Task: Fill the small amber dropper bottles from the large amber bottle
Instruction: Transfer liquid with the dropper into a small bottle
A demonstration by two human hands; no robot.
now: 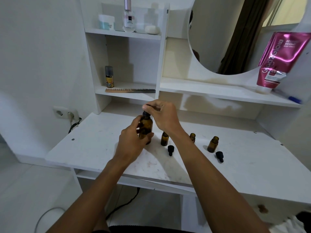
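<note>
Amber glass at centre stage, but we start far left. On the lower shelf a small spray can (109, 76) stands with a yellow label too blurred to read, and a comb (130, 90) lies along the shelf's front edge.

Down on the white desk (94, 148), the left hand (133, 142) wraps its fingers and thumb round the body of the large amber bottle (146, 127). The bottle stands upright on the desktop, and that looks like a bracing grip to stop it turning. From above, the right hand (165, 116) curls its fingertips down and pinches the black cap (145, 113) on the neck, most likely to twist it off. So I'd say filling hasn't begun.

Just to the right, three small amber dropper bottles stand open-necked in a loose row: the near bottle (164, 139), the middle bottle (192, 137) half hidden behind the right forearm, and the far bottle (213, 144). Two black dropper tops lie on their sides in front, the first dropper top (170, 150) and the second dropper top (219, 156). Mouths clear, ready for pouring, by the look of it.

Far right, a pink tube (282, 59) stands cap-down and leans on the wall. It reads "Glad2Glow" and "BRIGHT".
</note>
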